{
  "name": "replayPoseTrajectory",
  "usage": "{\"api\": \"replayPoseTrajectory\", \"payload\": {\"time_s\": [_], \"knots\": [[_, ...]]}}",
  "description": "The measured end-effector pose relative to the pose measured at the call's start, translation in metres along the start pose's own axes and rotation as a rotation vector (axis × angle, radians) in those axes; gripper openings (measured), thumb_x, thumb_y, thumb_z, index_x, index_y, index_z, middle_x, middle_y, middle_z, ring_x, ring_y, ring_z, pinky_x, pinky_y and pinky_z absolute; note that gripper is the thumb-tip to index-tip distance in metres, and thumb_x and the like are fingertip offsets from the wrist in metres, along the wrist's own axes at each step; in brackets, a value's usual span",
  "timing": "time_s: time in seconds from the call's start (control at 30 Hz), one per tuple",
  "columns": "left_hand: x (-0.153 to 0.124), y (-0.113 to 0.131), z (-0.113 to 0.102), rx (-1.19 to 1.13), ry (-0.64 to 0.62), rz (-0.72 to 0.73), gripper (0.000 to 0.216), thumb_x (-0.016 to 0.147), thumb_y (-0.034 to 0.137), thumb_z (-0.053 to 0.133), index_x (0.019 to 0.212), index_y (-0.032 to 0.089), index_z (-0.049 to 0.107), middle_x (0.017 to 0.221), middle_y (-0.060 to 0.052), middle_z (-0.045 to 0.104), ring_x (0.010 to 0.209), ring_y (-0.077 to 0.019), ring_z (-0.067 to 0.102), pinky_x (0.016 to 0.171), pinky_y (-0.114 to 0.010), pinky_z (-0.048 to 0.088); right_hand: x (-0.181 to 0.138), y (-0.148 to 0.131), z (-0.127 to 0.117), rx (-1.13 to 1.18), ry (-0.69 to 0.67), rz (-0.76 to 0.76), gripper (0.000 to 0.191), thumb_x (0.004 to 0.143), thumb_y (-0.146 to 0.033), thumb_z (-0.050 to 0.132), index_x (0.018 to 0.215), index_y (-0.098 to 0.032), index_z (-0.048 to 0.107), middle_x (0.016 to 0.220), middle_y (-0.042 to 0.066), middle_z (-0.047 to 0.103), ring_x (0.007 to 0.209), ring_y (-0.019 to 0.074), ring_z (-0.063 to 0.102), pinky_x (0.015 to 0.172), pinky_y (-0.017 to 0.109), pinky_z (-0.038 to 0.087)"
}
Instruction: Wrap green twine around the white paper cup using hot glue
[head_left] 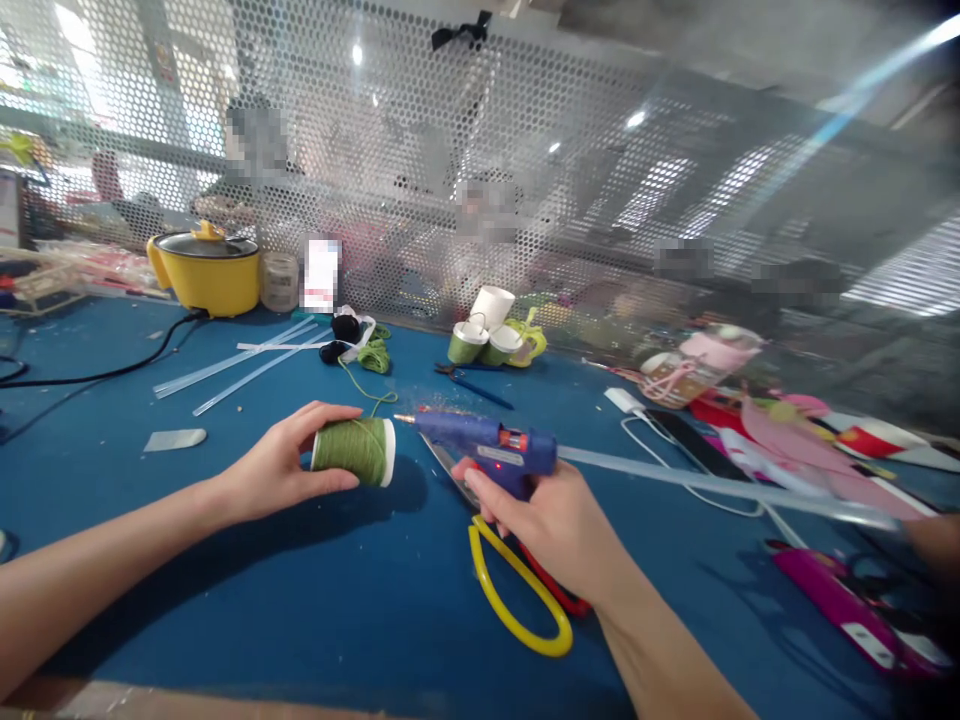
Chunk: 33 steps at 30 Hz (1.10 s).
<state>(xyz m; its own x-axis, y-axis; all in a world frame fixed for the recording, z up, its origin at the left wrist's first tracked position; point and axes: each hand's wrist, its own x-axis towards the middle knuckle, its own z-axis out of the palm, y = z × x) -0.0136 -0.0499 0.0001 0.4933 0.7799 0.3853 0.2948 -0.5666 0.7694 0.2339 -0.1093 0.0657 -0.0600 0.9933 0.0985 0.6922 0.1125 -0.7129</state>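
My left hand [281, 465] is wrapped round a paper cup covered in green cord [354, 450], held on its side just above the blue table [315, 600]. A loose green cord end [360, 385] trails from the cup toward the back. My right hand [551, 525] grips the handle of a blue hot glue gun [487, 448]. Its metal nozzle points left at the cup's white rim, a short gap away. A clear glue stick [712, 485] juts out of the gun's rear to the right. Scissors with yellow and red handles [517, 600] lie under my right hand.
A yellow electric pot [206, 270] with a black cable stands at the back left, near spare clear glue sticks [240, 365]. More green-wrapped and white cups [487, 335] sit by the perforated metal screen. Craft clutter, a white cable and pink items fill the right side.
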Motion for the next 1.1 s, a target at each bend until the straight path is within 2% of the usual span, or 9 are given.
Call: {"api": "replayPoseTrajectory", "payload": {"time_s": [0.13,0.27,0.43,0.6,0.73,1.0,1.1], "knots": [[0.001,-0.0012,-0.0019,-0.02,-0.04,-0.082,0.052,0.073,0.036,0.064,0.119,0.02,0.046,0.107,-0.008,0.054,0.091,-0.0212,0.058,0.079,-0.034,0.051,-0.0061,0.0043,0.0006,-0.167,-0.003,-0.12,0.024,0.078,-0.036,0.051,0.067,-0.018,0.062,0.053,0.0,0.061,0.047,0.0156,0.055,0.048,0.026,0.046],[0.0004,-0.001,-0.0041,0.017,-0.076,-0.135,0.052,0.073,0.039,0.065,0.118,0.021,0.047,0.107,-0.007,0.056,0.089,-0.0216,0.059,0.078,-0.035,0.051,-0.0071,0.0058,0.0015,-0.282,-0.008,-0.246,0.02,0.08,-0.031,0.048,0.072,-0.019,0.063,0.063,0.002,0.064,0.057,0.0175,0.059,0.058,0.028,0.048],[0.0,-0.0019,-0.0045,0.037,-0.1,-0.16,0.051,0.072,0.04,0.065,0.117,0.022,0.049,0.109,-0.007,0.058,0.089,-0.0223,0.06,0.077,-0.035,0.051,-0.0058,0.0031,0.0014,-0.325,-0.018,-0.3,0.018,0.079,-0.027,0.047,0.076,-0.02,0.063,0.07,0.004,0.065,0.066,0.0193,0.061,0.064,0.029,0.048],[0.0007,-0.0038,-0.0041,0.047,-0.1,-0.173,0.051,0.071,0.041,0.064,0.116,0.021,0.051,0.107,-0.008,0.06,0.085,-0.0224,0.061,0.075,-0.036,0.051,-0.0078,0.0023,0.0007,-0.315,-0.067,-0.304,0.017,0.08,-0.023,0.046,0.068,-0.021,0.058,0.066,0.001,0.063,0.058,0.0151,0.058,0.058,0.026,0.047],[0.0006,-0.003,-0.0047,0.045,-0.096,-0.169,0.051,0.07,0.041,0.065,0.116,0.021,0.052,0.104,-0.007,0.061,0.083,-0.0222,0.061,0.073,-0.035,0.052,-0.0089,0.0033,0.0009,-0.33,-0.052,-0.302,0.018,0.08,-0.023,0.047,0.064,-0.021,0.055,0.064,-0.001,0.061,0.057,0.0142,0.056,0.059,0.026,0.046],[0.0005,-0.0024,-0.0055,0.08,-0.115,-0.155,0.05,0.072,0.04,0.063,0.117,0.022,0.05,0.106,-0.006,0.059,0.084,-0.0207,0.06,0.072,-0.032,0.051,-0.0095,0.0046,0.0013,-0.334,-0.101,-0.297,0.015,0.08,-0.023,0.049,0.067,-0.021,0.055,0.065,-0.001,0.06,0.057,0.0137,0.055,0.057,0.025,0.045],[0.0007,-0.0015,-0.0059,0.109,-0.118,-0.104,0.049,0.073,0.039,0.063,0.117,0.022,0.05,0.106,-0.007,0.058,0.086,-0.0208,0.06,0.073,-0.032,0.051,-0.0088,0.0032,0.0016,-0.368,-0.063,-0.288,0.015,0.08,-0.025,0.048,0.069,-0.021,0.059,0.066,0.001,0.063,0.061,0.016,0.058,0.061,0.027,0.046]]}}
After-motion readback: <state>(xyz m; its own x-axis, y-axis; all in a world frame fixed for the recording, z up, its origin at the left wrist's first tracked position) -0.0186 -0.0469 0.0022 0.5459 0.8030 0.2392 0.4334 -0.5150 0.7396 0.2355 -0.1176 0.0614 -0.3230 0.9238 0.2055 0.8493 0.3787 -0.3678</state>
